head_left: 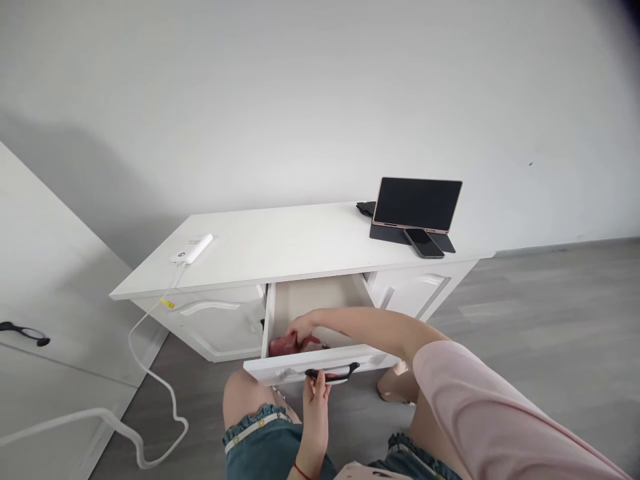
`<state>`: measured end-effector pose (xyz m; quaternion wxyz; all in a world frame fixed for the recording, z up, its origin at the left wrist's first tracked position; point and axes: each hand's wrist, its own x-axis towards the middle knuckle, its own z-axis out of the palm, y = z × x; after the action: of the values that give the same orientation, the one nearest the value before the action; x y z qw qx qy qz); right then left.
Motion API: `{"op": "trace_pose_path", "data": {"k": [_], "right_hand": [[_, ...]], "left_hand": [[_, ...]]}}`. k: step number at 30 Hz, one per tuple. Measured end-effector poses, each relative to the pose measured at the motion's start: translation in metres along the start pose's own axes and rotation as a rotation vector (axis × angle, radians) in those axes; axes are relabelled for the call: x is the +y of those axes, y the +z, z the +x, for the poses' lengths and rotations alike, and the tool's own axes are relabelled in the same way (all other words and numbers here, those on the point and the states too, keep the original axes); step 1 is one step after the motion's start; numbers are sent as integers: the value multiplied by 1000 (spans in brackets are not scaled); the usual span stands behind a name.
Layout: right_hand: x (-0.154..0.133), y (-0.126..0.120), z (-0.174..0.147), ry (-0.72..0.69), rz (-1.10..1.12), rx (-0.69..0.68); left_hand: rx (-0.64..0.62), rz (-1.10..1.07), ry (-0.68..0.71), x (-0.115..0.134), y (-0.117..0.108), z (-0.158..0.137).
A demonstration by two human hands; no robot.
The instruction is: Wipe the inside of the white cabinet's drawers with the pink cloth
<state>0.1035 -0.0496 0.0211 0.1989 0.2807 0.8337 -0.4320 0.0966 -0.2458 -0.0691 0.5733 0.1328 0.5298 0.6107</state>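
Here, the right hand (303, 327) is resting inside the open drawer (325, 293), its fingers bending onto a dark-red, soft-looking item (283, 345). That item is lying in the drawer's front-left corner, just left of the grip, its long axis seemingly running along the drawer front; whether the fingers are pinching it, I cannot tell. The left hand (317, 393), farther from it outside the drawer, is pinching the black bow handle (347, 374).

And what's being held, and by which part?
The left hand holds the black drawer handle by its left end. The right hand touches a reddish item; its grip is unclear.
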Motion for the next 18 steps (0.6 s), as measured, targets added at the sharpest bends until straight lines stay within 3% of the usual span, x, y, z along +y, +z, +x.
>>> {"op": "trace_pose_path", "data": {"k": [5,9,11,13,15,18], "right_hand": [[-2,-54,-43,-49,155,147],[-32,-83,-90,-221,145,276],[-53,-76,-101,-301,-80,335],[-71,-53,-99,-334,-350,379],[-82,-22,-89,-285,-541,450],[-80,21,-70,-213,-654,689]], "left_hand": [[-75,-41,-10,18,12,-2],[-110,-58,31,18,15,10],[-112,-66,38,19,18,20],[-102,-69,44,21,23,28],[-102,-70,49,25,28,33],[-115,-55,107,31,33,36]]}}
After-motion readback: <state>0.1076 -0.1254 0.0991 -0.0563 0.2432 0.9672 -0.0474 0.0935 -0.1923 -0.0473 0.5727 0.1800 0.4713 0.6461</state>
